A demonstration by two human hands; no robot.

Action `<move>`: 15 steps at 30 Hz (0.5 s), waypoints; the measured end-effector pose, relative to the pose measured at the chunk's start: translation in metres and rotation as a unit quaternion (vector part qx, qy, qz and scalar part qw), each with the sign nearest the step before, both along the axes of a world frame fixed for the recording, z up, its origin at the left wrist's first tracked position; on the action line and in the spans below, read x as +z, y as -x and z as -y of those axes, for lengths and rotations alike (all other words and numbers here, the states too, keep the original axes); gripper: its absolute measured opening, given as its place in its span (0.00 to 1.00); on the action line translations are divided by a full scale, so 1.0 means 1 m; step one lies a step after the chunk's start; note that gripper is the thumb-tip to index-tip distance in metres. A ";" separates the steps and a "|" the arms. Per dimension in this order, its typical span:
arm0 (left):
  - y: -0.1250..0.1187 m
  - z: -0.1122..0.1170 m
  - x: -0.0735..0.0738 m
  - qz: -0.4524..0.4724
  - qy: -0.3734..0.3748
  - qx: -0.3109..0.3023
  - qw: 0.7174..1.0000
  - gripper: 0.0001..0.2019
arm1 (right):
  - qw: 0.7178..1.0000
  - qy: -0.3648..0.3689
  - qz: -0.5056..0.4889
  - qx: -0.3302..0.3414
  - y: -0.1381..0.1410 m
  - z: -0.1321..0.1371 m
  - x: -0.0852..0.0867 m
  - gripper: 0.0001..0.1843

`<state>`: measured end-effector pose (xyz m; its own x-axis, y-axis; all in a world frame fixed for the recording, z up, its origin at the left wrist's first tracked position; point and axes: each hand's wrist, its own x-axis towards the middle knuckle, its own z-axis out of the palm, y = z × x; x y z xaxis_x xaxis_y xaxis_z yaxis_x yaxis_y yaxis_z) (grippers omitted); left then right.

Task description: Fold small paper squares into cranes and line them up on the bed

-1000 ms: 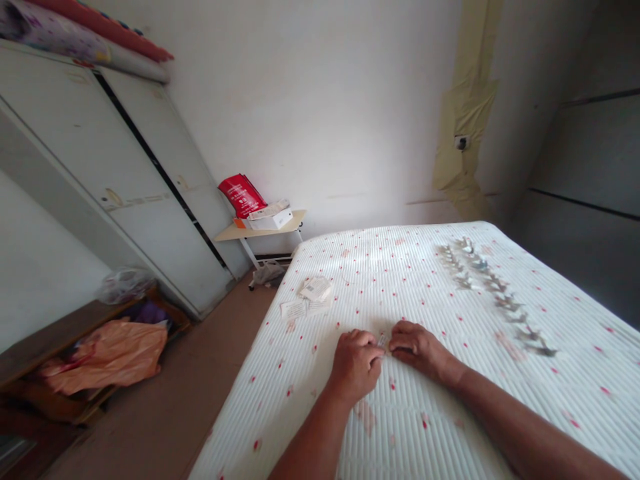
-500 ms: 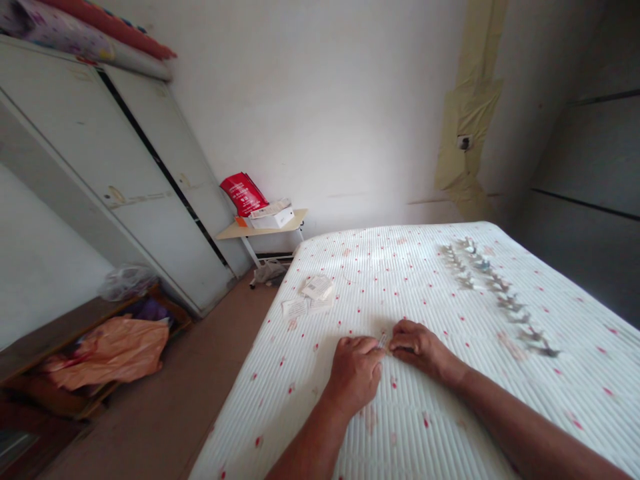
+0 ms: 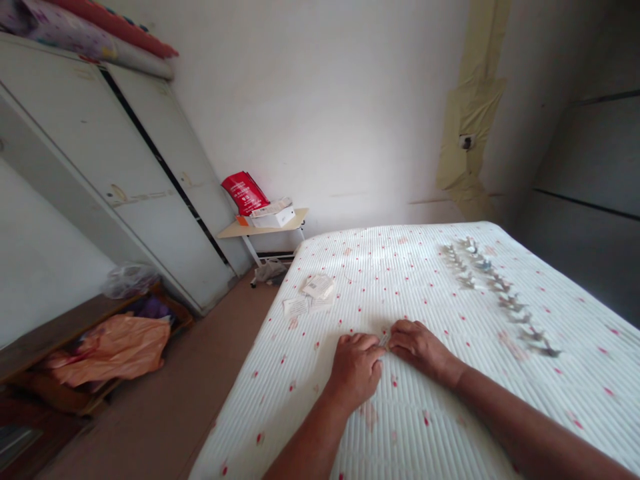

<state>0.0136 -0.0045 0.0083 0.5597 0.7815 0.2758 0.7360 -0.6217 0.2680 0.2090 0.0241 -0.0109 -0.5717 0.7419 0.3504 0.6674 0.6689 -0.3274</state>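
Right now I see both hands low on the bed (image 3: 450, 427), near its left edge and toward the near end. My left hand (image 3: 356, 367) rests knuckles up with the fingers curled in, and its fingertips nip one side of a scrap (image 3: 384, 340) of pale paper. My right hand (image 3: 417, 347) lies just beside it, fingers bent and drawn together, nipping the other side of the same scrap. The scrap sits between the two sets of fingertips, right at the cover; it is too small for me to tell its shape or whether it is folded. Both wrists and forearms lie on the ribbed white cover with its red specks.

Further up the bed, close to the left edge, lies a small heap of slips (image 3: 313, 293), well apart from the hands. Toward the right side a row of figures (image 3: 495, 290), small and grey, runs from near the far right corner down toward the right edge.

Beyond the far left corner of the bed stands a table (image 3: 235, 232) against the wall, carrying a red bag (image 3: 245, 192) and a white box (image 3: 274, 217). A wardrobe (image 3: 125, 167) fills the left wall with rolled bedding (image 3: 100, 47) on top, and an orange bag (image 3: 113, 347) lies on a low shelf below it.
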 end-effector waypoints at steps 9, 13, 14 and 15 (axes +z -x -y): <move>-0.001 0.001 -0.001 0.005 -0.011 -0.004 1.000 0.10 | 0.976 0.146 -0.111 -0.116 0.013 -0.001 0.011 0.09; -0.001 0.001 0.000 -0.001 -0.017 -0.007 1.000 0.09 | 0.967 0.183 -0.084 -0.159 0.016 -0.008 0.009 0.06; -0.001 0.001 0.000 -0.002 -0.018 -0.009 1.000 0.09 | 0.965 0.190 -0.075 -0.167 0.017 -0.009 0.009 0.05; -0.001 0.001 0.000 -0.003 -0.019 -0.011 1.000 0.09 | 0.963 0.194 -0.065 -0.175 0.018 -0.011 0.010 0.05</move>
<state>0.0144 -0.0060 0.0087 0.5782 0.7582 0.3013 0.7234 -0.6472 0.2403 0.1915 0.0349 -0.0012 -0.2330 0.9707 0.0591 0.7657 0.2206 -0.6041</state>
